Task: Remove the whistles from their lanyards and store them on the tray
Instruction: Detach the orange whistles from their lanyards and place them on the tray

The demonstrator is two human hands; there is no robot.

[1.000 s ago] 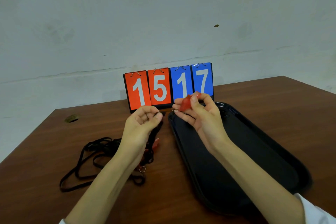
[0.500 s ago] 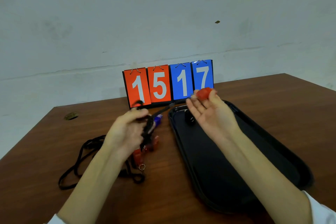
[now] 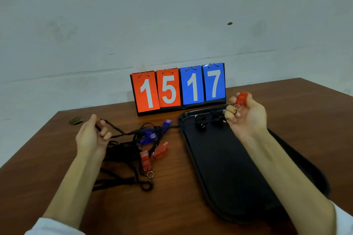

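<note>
r hand (image 3: 246,118) pinches red whistle (image 3: 241,98) w/ metal ring (image 3: 237,105) | l hand (image 3: 91,136) grips black lanyard (image 3: 118,130)

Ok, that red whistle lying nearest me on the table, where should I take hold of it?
Probably pinch the red whistle across its long sides from above: it lies flat on the table, lengthwise toward you. That leaves its ring at the near end free to work off the lanyard.
</note>
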